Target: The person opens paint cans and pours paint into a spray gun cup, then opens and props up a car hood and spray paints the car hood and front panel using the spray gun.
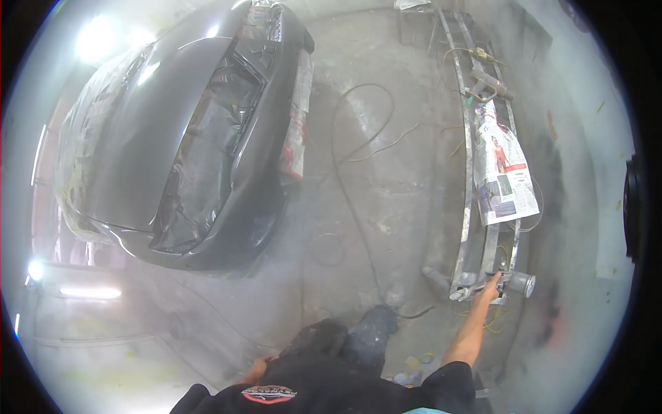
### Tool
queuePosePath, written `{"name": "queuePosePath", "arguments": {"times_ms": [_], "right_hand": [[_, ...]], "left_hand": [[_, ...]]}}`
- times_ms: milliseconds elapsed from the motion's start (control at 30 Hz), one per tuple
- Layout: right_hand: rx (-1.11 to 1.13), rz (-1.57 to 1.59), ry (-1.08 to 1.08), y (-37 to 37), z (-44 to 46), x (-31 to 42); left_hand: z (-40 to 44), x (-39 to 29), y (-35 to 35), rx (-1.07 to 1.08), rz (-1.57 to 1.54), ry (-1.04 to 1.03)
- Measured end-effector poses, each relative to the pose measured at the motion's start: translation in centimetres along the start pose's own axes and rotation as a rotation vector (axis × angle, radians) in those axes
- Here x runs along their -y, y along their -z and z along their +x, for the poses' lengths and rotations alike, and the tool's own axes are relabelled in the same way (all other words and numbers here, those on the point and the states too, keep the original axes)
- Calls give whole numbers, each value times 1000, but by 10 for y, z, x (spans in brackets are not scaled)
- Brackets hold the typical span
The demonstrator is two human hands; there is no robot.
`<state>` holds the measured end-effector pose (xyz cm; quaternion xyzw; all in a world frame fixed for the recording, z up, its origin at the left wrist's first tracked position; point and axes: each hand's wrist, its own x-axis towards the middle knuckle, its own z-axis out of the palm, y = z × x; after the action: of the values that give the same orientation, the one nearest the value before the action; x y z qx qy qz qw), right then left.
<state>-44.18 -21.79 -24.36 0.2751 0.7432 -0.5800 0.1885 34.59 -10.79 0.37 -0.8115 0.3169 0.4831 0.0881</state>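
Your right hand (492, 286) was closed around what looked like a spray gun (509, 281), its long axis crosswise over the rack's (465, 207) near end, cup pointing right. Your right arm (471, 331) reached forward, nearly straight; your left hand's (261, 367) finger pose couldn't be told.

A: Car (155, 131) position?
B: Upper left of frame. Metal rack (465, 162) along the right side, top edge to lower right.
A: On the rack?
B: Newspaper (507, 181) near mid-length; a tool (491, 83) above it in frame. Spray gun (518, 283) at the lower end.
A: Between car and rack?
B: Hose (353, 207) on the floor (407, 228), looped at upper centre, running to lower centre.
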Motion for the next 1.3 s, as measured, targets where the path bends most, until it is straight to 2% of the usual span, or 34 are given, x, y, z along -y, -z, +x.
{"name": "queuePosePath", "arguments": {"times_ms": [100, 167, 300, 367, 467, 500, 533, 600, 667, 767, 867, 933, 1000, 1067, 1133, 1200, 1233, 1300], "right_hand": [[36, 38, 108, 9, 3, -7], [89, 75, 133, 17, 21, -20], [60, -205, 274, 30, 32, -22], [13, -340, 331, 30, 3, -8], [113, -71, 143, 47, 6, -26], [170, -84, 123, 58, -6, -23], [-14, -180, -14, 60, -10, -30], [23, -181, -121, 72, -60, -4], [48, -242, -109, 86, -75, -12], [-166, -642, 254, 110, -73, -66], [-182, -693, 366, 128, -134, -80], [-94, -679, 419, 145, -175, -95], [-112, -1010, 298, 161, -204, -120], [-7, -1092, 349, 178, -226, -165], [340, -1129, 198, 188, -276, -168], [562, -1154, -30, 176, -345, -148], [654, -1161, -45, 174, -347, -160], [819, -1078, 38, 175, -292, -220]], "left_hand": [[-1, -13, -8, -35, 76, 61], [-9, -27, -9, 5, -10, 37], [-23, -55, -13, 57, 24, -41], [8, -21, -12, 102, -142, -99], [46, 0, -10, 128, -262, -133], [46, -8, -7, 140, -227, -128], [47, -18, -6, 152, -191, -123], [49, -30, -3, 182, -142, -114], [60, -37, 1, 217, -102, -116], [76, -49, 3, 281, -46, -135], [95, -49, 15, 316, -37, -166], [108, -44, 24, 331, -55, -184], [119, -39, 31, 359, -63, -188], [128, -41, 39, 388, -70, -199], [138, -46, 41, 421, -78, -206], [144, -53, 43, 442, -97, -210], [145, -56, 45, 450, -108, -214], [142, -65, 48, 470, -123, -217]]}}
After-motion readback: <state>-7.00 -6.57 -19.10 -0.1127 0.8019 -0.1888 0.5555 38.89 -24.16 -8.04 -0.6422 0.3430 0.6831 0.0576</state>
